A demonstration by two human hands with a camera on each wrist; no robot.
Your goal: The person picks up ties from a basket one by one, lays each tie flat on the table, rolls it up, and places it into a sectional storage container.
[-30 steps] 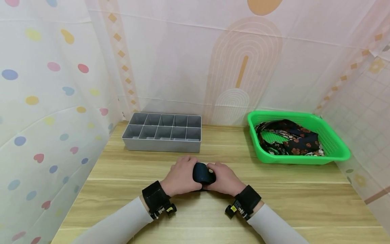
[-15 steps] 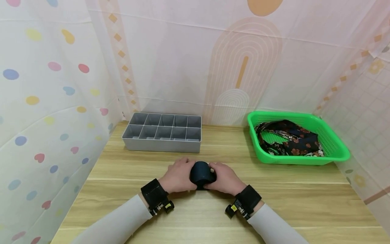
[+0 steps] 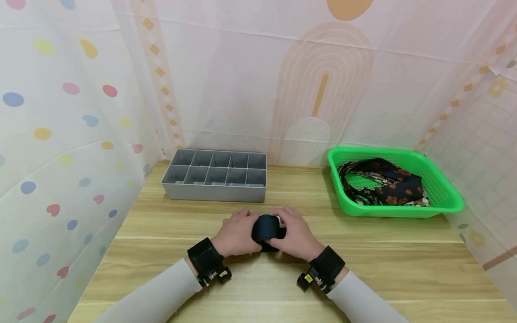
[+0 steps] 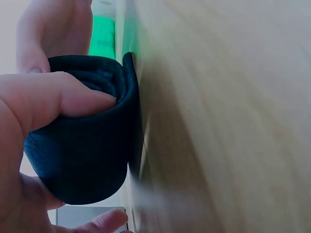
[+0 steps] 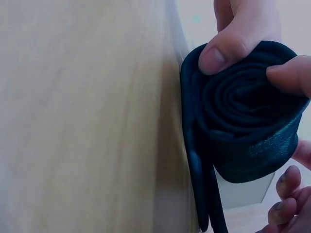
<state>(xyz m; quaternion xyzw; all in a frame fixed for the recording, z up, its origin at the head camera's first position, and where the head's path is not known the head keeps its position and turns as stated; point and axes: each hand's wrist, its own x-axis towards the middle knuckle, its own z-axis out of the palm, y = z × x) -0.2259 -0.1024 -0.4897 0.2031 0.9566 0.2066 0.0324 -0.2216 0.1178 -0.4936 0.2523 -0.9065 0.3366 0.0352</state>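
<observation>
A dark navy necktie, rolled into a thick coil, stands on its edge on the table in front of me. My left hand grips the coil's left side, its thumb pressing on the near end. From the right, my right hand holds the same coil, fingers behind and thumb at the front. Spiral layers of the necktie show in the right wrist view, with a short flat tail running out under the roll along the tabletop. In the left wrist view, the left thumb lies across the coiled necktie.
A grey divided organizer box stands behind my hands, to the left. At the back right is a green plastic basket containing dark flowered fabric. Patterned curtains hang around the wooden table.
The coil first shifts slightly left with my left hand. My right hand then changes its hold, its fingers moving up and left over the roll. Box and basket stay put.
</observation>
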